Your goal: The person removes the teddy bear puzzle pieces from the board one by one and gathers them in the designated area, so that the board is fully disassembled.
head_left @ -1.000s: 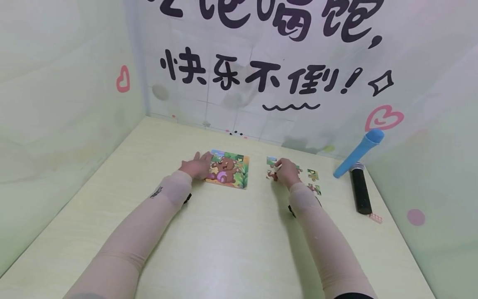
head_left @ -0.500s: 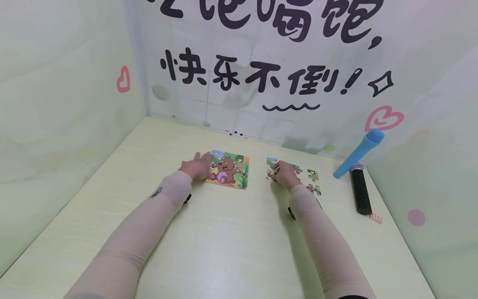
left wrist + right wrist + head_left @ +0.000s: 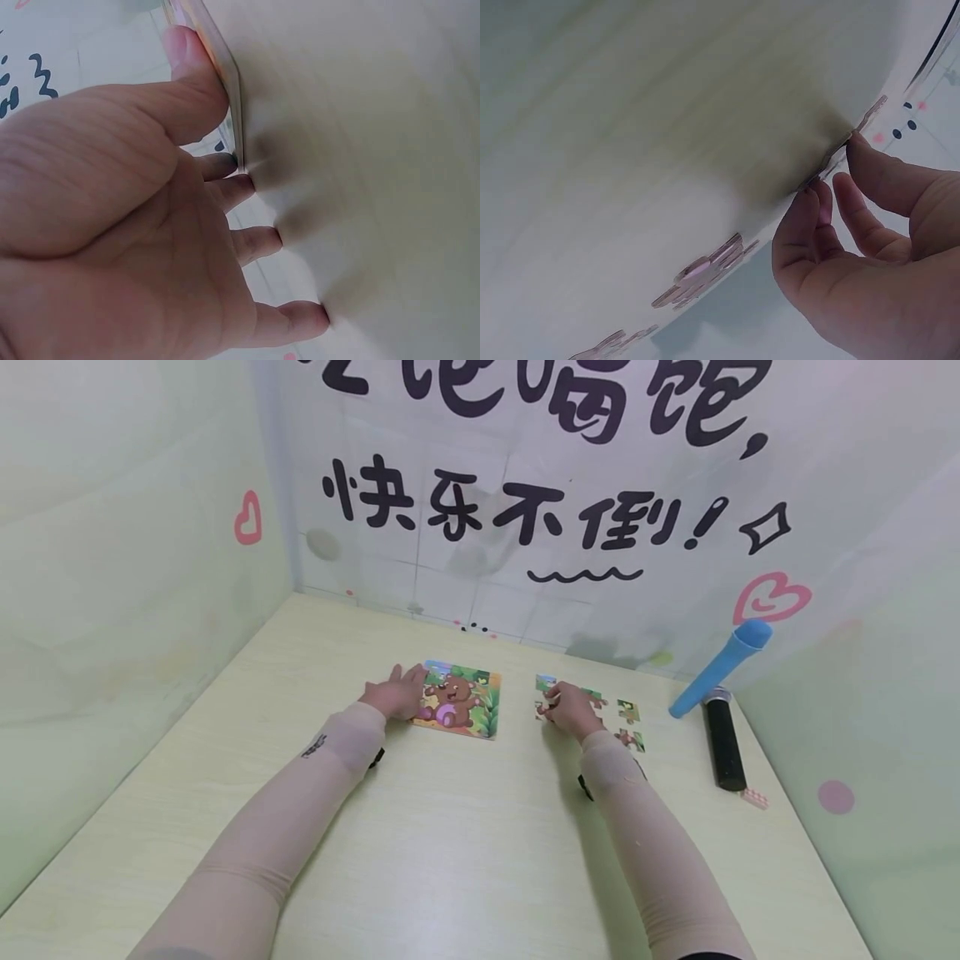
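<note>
A bear picture puzzle (image 3: pixel 454 700) lies flat on the pale table. My left hand (image 3: pixel 396 693) rests at its left edge with the fingers spread. In the left wrist view the thumb (image 3: pixel 193 82) lies on the picture's edge and the fingertips touch the tabletop. To the right, my right hand (image 3: pixel 573 708) bends over a group of loose puzzle pieces. Its thumb and forefinger pinch a puzzle piece (image 3: pixel 831 159) low at the table surface. Loose pieces near that hand include a green one (image 3: pixel 628 711) and one below it (image 3: pixel 634 742); others are partly hidden beneath the palm.
A blue microphone (image 3: pixel 722 667) leans at the right, beside a black microphone (image 3: pixel 724 743) lying on the table. Near its end is a small pink checked item (image 3: pixel 755 797). Printed cloth walls (image 3: pixel 480 510) enclose the back and both sides.
My right hand has shifted slightly down and left among the loose pieces, its thumb and forefinger now lower on one piece. My left hand and the bear picture stay put.
</note>
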`<state>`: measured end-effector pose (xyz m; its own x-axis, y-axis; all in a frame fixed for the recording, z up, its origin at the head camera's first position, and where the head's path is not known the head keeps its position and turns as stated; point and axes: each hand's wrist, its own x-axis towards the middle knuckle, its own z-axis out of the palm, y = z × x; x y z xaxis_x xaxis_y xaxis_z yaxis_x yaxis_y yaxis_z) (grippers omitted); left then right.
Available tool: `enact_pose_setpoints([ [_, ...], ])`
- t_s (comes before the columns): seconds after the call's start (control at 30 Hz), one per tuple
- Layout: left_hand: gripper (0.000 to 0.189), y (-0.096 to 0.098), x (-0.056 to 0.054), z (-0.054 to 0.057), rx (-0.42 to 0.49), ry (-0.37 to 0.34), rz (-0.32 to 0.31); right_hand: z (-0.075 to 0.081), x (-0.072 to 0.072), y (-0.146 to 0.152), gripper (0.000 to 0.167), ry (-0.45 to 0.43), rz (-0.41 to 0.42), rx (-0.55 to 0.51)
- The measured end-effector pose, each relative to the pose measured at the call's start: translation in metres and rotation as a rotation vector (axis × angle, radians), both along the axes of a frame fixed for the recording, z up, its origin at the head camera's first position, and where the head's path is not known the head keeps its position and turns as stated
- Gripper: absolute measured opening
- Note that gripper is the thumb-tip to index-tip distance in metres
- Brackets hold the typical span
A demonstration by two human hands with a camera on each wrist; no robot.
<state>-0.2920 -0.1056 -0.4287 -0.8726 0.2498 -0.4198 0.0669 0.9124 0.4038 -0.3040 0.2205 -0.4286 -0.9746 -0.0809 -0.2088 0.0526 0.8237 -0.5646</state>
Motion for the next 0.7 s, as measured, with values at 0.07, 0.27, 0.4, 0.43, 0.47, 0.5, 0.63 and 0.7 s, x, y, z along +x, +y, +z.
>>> enact_pose_setpoints([
  [0.07, 0.065, 0.000, 0.000, 0.000, 0.006, -0.001, 0.003, 0.000, 0.000, -0.001, 0.032, 0.002, 0.005, 0.017],
  [0.27, 0.062, -0.001, 0.000, 0.000, 0.034, -0.001, 0.029, 0.003, 0.001, -0.007, 0.034, 0.022, 0.006, 0.152],
  [0.4, 0.061, 0.000, -0.001, 0.000, 0.041, -0.001, 0.041, 0.006, 0.003, -0.018, 0.036, 0.037, 0.022, 0.187],
  [0.43, 0.060, 0.000, -0.001, -0.001, 0.042, -0.002, 0.042, 0.007, 0.004, -0.021, 0.037, 0.044, 0.035, 0.178],
  [0.47, 0.060, 0.000, -0.002, -0.001, 0.043, -0.001, 0.043, 0.008, 0.004, -0.025, 0.037, 0.053, 0.050, 0.165],
  [0.5, 0.059, 0.000, -0.002, -0.001, 0.042, 0.001, 0.040, 0.008, 0.005, -0.028, 0.038, 0.059, 0.068, 0.145],
  [0.63, 0.054, 0.001, -0.002, -0.001, 0.034, 0.011, 0.021, 0.007, 0.006, -0.042, 0.034, 0.079, 0.143, 0.071],
  [0.7, 0.056, 0.001, -0.001, 0.000, 0.024, 0.012, 0.006, 0.005, 0.008, -0.048, 0.031, 0.085, 0.175, 0.044],
])
